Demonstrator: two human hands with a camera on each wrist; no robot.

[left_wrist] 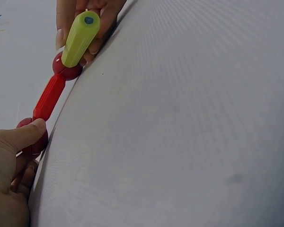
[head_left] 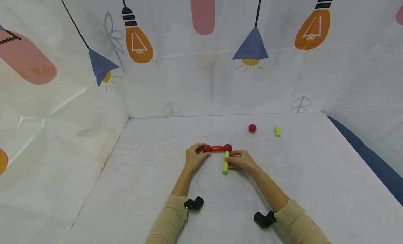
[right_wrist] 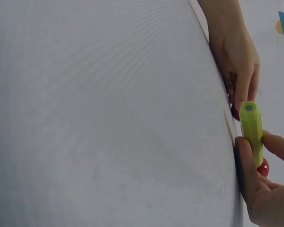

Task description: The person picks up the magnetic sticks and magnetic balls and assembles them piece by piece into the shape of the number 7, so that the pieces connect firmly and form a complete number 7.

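Left hand [head_left: 193, 156] pinches a red ball [head_left: 206, 148], right hand [head_left: 243, 161] a yellow rod [head_left: 225, 167].
A red rod [head_left: 217, 148] joins this ball with a second ball [head_left: 228, 148]; a loose ball [head_left: 252, 128] lies nearer the tabletop's [head_left: 151, 188] far edge.

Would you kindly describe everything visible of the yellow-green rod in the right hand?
The yellow-green rod looks like ridged plastic, short and straight, with a dark spot in its near end. The right hand pinches it roughly crosswise to the red rod, its far end against a red ball.
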